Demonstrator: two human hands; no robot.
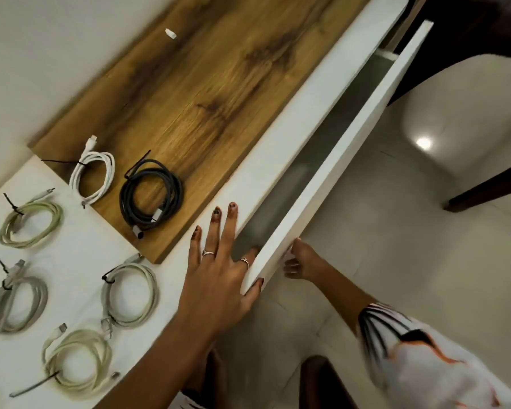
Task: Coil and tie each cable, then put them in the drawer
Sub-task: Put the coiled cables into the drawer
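The white drawer (341, 143) under the table edge stands partly open, its grey inside showing. My left hand (219, 270) lies on the table edge; its forefinger dips into the drawer and its thumb hooks the near end of the drawer front. My right hand (300, 262) grips the front from outside and below. A white coiled cable (93, 175) and a black coiled cable (151, 196) lie on the wooden board (219, 84). Several pale coils, among them a greenish one (31, 222) and a grey one (130, 293), lie on the white tabletop (71, 246), each tied with a dark tie.
A small white piece (170, 33) lies at the board's far end. A beige upholstered chair (469, 98) with dark legs stands on the tiled floor beyond the drawer. A dark chair back (322, 382) is near my body.
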